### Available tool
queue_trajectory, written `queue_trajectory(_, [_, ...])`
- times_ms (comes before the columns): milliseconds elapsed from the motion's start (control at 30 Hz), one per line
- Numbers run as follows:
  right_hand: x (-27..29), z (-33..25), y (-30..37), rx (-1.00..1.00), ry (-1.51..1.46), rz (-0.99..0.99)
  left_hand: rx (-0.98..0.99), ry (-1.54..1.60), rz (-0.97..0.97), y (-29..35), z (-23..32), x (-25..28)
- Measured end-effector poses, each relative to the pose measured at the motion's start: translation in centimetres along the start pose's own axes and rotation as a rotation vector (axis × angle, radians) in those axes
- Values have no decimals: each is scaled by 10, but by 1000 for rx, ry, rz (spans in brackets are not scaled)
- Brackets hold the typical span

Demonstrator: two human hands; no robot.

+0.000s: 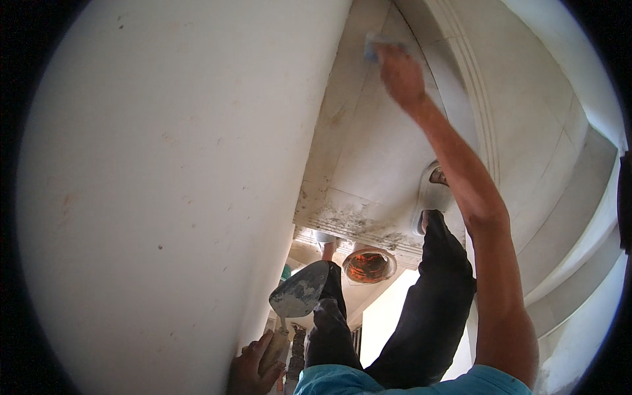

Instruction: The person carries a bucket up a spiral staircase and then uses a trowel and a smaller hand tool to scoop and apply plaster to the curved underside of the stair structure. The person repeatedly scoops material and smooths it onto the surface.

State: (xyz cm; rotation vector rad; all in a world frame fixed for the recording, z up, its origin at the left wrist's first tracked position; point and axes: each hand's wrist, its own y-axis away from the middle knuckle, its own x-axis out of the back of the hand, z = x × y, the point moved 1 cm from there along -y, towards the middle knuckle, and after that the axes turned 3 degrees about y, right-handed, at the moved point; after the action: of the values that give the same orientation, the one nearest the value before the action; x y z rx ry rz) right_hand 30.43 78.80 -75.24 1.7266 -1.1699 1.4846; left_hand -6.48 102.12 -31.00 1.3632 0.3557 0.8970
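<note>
My left hand (253,365), low beside the white wall, is wrapped round the handle of a pointing trowel (301,291). The trowel's grey, mortar-smeared blade points up and away from me. My right arm reaches far ahead over a pale stone step (368,158). At its end, my right hand (401,76) is closed on a light blue cloth or sponge (371,50), blurred by motion. It is at the step's surface, near the dark curved joint. Which of the two it is, I cannot tell.
A plain wall (158,197) fills the left side. Curved stone steps (533,151) with grooved edges rise at the right. Dirt lies along the near step edge (355,220). Below it stands a round container (370,266) with an orange inside. My sandalled foot (431,191) rests on the step.
</note>
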Motion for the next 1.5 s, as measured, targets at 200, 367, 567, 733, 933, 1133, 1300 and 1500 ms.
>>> queue_trajectory(200, [-31,56,-57,-322,125,-211,-7,13,-14,-7,0,1])
queue_trajectory(367, [-20,-6,9,-22,-9,-377,-8,23,5,-4,6,0])
queue_trajectory(567, [-8,-11,40,5,-161,-159,28,0,13,-8,6,2])
queue_trajectory(733, [-37,31,-7,-39,32,-74,30,-36,-25,-9,0,2])
queue_trajectory(933, [-43,-77,116,460,52,-373,74,-78,-12,-9,1,-2])
queue_trajectory(1133, [-9,-90,116,274,-150,-458,110,-165,-21,-10,-3,-7])
queue_trajectory(1300, [-26,-71,54,258,81,-256,71,-145,-44,-8,7,-4])
queue_trajectory(1500, [-40,-147,127,553,98,-439,100,-63,-20,0,-17,-11])
